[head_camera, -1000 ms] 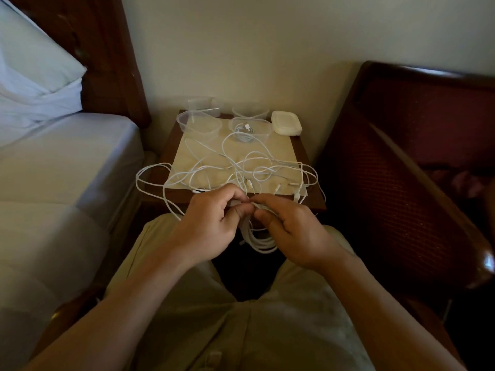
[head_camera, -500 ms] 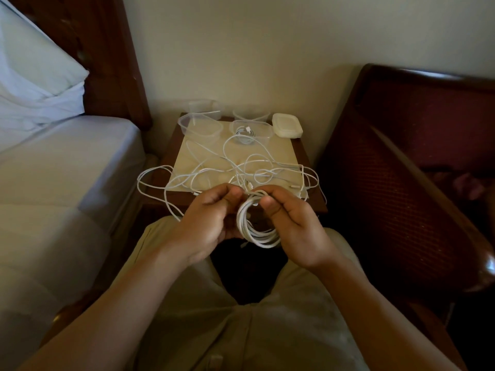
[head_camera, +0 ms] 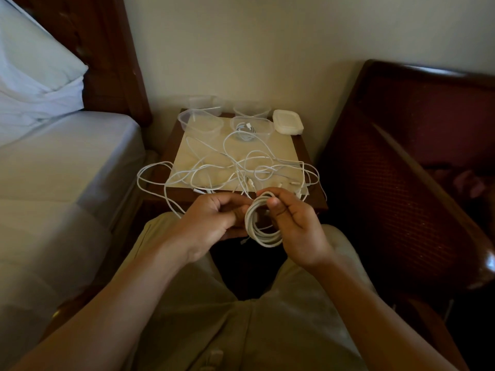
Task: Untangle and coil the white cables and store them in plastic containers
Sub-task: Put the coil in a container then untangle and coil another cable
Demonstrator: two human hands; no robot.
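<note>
A white cable coil [head_camera: 261, 231] hangs above my lap, just in front of the small table [head_camera: 300, 153]. My right hand [head_camera: 297, 226] grips the coil at its top right, thumb over the strands. My left hand [head_camera: 211, 223] has its fingers curled against the coil's left side, pinching the cable there. A tangle of white cables [head_camera: 241, 170] lies across the table's pale mat, with loops hanging off the left edge. Several clear plastic containers stand at the table's back; one container [head_camera: 251, 128] holds a coiled cable, another container [head_camera: 201, 123] looks empty.
A stack of white lids [head_camera: 288, 123] sits at the table's back right. A bed with white sheets [head_camera: 53, 170] is on the left, a dark red chair [head_camera: 415, 156] on the right. The wall is right behind the table.
The coil has turned from a bunched bundle hanging under my fingers into a round open loop facing me. Both hands have stayed close together in front of the table.
</note>
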